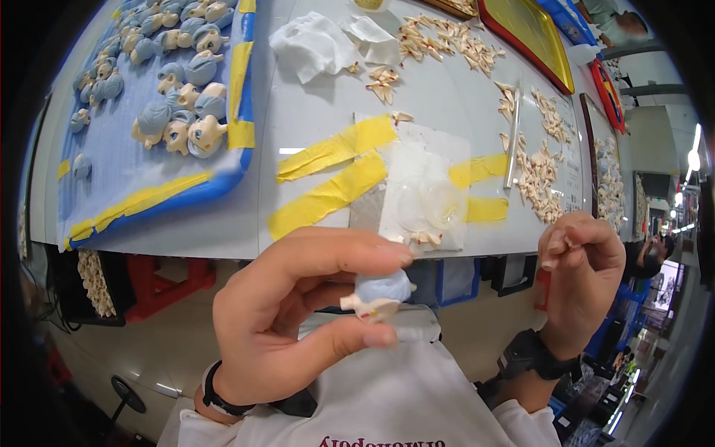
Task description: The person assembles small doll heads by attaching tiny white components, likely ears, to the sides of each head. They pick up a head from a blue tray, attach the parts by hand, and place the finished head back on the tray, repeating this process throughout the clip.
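Note:
My left hand (261,313) is closed, pinching a small doll head (383,288) with pale blue hair between thumb and fingers. The head is tilted on its side just off the table's near edge, and its face is hard to make out. To the right, my right hand (585,276) is raised with thumb and fingertips pressed together. Whatever those fingertips hold, if anything, is too small to name. Beyond the doll head, clear round dishes (428,205) rest on a white pad (428,149). A few small skin-coloured pieces (426,238) lie at the pad's near edge.
At the left, a blue-rimmed tray (242,153) holds several blue-haired doll heads (179,123). Yellow tape (328,197) flanks the pad. Crumpled white cloth (313,45), piles of small pointed pieces (540,175), a metal ruler (514,141) and a yellow-red tray (532,37) lie beyond.

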Motion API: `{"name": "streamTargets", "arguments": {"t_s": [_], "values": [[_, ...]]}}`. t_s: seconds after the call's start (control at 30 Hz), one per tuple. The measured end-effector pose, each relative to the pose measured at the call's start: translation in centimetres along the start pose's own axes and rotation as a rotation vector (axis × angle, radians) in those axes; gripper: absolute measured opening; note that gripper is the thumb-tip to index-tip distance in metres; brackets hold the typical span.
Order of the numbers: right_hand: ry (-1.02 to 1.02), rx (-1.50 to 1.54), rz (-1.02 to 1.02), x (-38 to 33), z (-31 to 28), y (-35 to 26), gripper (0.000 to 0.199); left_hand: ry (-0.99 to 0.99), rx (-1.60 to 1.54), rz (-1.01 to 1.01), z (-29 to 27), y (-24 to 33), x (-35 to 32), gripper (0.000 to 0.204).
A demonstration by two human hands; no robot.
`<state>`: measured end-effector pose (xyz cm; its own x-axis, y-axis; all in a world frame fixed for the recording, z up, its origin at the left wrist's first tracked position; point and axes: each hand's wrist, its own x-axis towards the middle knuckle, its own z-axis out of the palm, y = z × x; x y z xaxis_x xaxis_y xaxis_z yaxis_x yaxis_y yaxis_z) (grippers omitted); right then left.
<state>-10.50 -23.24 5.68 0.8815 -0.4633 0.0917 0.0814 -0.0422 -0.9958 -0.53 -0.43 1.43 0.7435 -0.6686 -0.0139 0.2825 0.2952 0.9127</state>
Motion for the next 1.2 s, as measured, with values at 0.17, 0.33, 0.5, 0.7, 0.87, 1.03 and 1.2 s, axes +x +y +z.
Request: {"name": "streamTargets", "arguments": {"t_s": [0.17,0.33,0.5,0.7,0.87,1.03,1.2], "values": [[-0.059,-0.224,-0.213,1.8,1.8,0.3,0.02,-0.272,0.327,0.278,-1.5,-0.8,1.0,0.052],[-0.154,-0.488,-0.394,3.2,3.7,0.6,0.014,0.033,0.038,0.117,0.4,-1.0,0.0,0.048],[-0.157,-0.73,-0.508,3.1,5.0,1.1,0.018,-0.164,0.306,0.297,-1.5,-1.2,1.0,0.045],[-0.164,-0.987,-0.685,3.2,5.4,1.1,0.018,-0.126,0.24,0.202,-1.4,-0.9,0.7,0.035],[-0.149,-0.953,-0.664,3.2,5.4,1.2,0.019,-0.167,0.292,0.317,-1.7,-1.2,1.0,0.032],[-0.151,-0.923,-0.568,2.9,5.5,0.7,0.019,-0.261,0.3,0.357,-1.8,-1.2,1.7,0.036],[-0.111,-0.55,-0.363,1.8,5.5,0.5,0.018,0.036,-0.068,0.013,1.3,0.2,0.6,0.04]]}}
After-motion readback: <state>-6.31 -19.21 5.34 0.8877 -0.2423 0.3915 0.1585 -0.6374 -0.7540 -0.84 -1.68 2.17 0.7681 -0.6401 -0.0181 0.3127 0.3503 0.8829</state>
